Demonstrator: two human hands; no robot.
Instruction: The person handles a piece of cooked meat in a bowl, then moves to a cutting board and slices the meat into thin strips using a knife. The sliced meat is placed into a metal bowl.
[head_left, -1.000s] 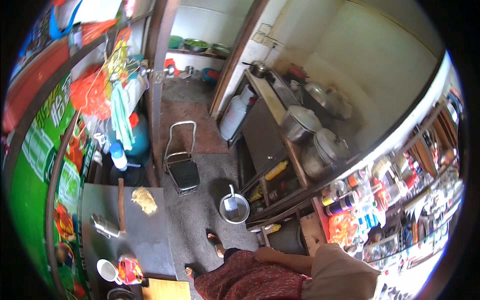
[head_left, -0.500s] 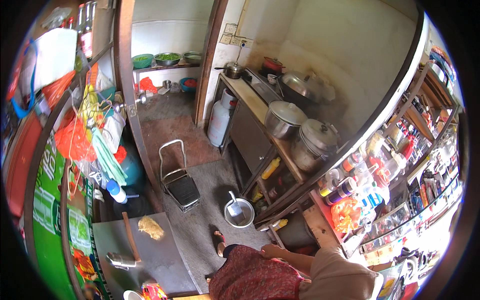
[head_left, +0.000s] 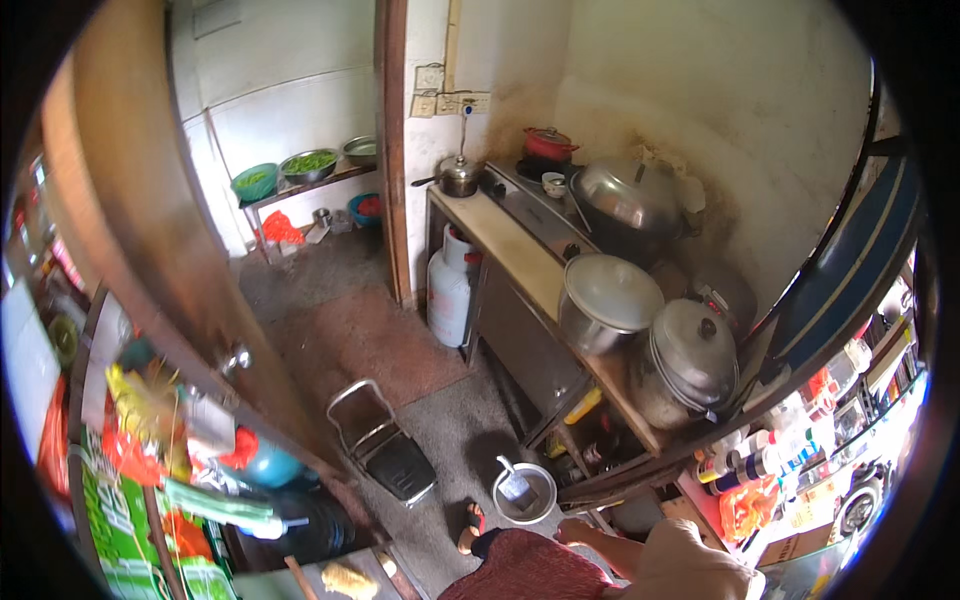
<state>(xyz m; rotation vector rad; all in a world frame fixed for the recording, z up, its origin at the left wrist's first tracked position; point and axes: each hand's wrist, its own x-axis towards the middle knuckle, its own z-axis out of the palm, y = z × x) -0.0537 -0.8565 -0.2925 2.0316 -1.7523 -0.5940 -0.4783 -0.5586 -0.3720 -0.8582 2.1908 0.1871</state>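
My right hand (head_left: 577,529) shows at the bottom edge, reaching left from a beige sleeve (head_left: 690,565). It lies by my red patterned lap (head_left: 530,570); its fingers are too small to read, and I see nothing in it. Just above it on the floor stands a metal bowl (head_left: 526,494) with a white scoop in it. My sandalled foot (head_left: 469,522) is left of the hand. My left hand is out of view.
A folding metal stool (head_left: 385,455) stands on the grey floor. A long counter (head_left: 530,285) carries lidded pots (head_left: 690,355), a covered wok (head_left: 625,195) and a kettle (head_left: 459,176). A gas cylinder (head_left: 449,292) stands beside it. A wooden door (head_left: 160,260) hangs open at left.
The view has swung upward and toward the counter. The grey table with its utensils has slid almost out at the bottom left. My arm stays low by my lap.
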